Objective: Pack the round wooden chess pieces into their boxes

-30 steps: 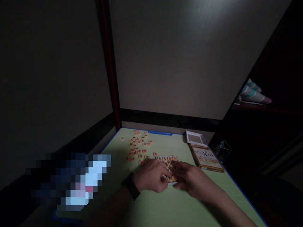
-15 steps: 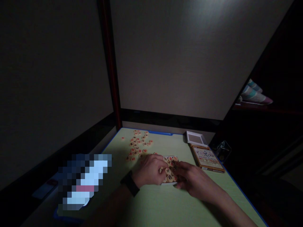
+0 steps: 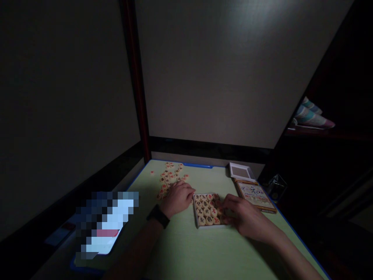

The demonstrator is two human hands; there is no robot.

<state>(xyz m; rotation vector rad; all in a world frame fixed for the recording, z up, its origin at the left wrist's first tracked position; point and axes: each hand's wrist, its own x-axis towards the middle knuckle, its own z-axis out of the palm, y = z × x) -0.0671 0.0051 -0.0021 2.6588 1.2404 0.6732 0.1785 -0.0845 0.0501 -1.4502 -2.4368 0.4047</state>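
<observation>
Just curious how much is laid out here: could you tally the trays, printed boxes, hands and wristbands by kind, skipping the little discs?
Shallow white trays: 2 (filled tray, bare tray)
Printed box: 1
Hands: 2 (left hand, right hand)
Dark wristband: 1
Total: 6

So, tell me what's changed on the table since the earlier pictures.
The left hand has moved left, off the filled tray and toward the loose discs, uncovering the tray's left part. Whether it took or released a disc can't be told. The right hand remains at the tray's right side. The printed box and the other white tray stayed put.
</observation>
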